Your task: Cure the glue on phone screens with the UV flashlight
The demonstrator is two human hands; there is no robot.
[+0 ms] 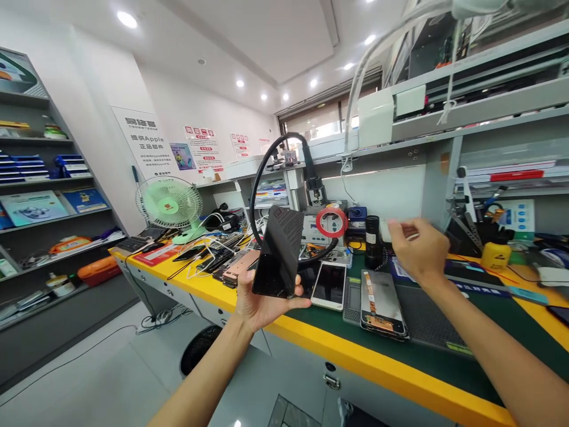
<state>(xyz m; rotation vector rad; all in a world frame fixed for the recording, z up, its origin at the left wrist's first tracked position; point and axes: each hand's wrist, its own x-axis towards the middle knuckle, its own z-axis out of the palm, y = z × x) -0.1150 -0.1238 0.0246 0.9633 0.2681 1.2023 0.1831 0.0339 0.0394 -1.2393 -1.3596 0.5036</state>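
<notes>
My left hand (262, 305) grips a black phone (279, 255) by its lower part and holds it tilted above the front edge of the bench. Light reflects off its dark glossy face. To the right, my right hand (420, 246) is raised over the bench, its fingers bent together; what they hold, if anything, is too small to tell. Between the hands lie a white-framed phone (329, 286) and an opened phone part with an orange flex cable (382, 302).
The yellow-edged bench (355, 359) carries a black cylinder (372, 240), a red tape roll (331, 222), a yellow bottle (495, 255) and a green fan (169, 204). A black hose arches behind the held phone. A bin (200, 350) stands below.
</notes>
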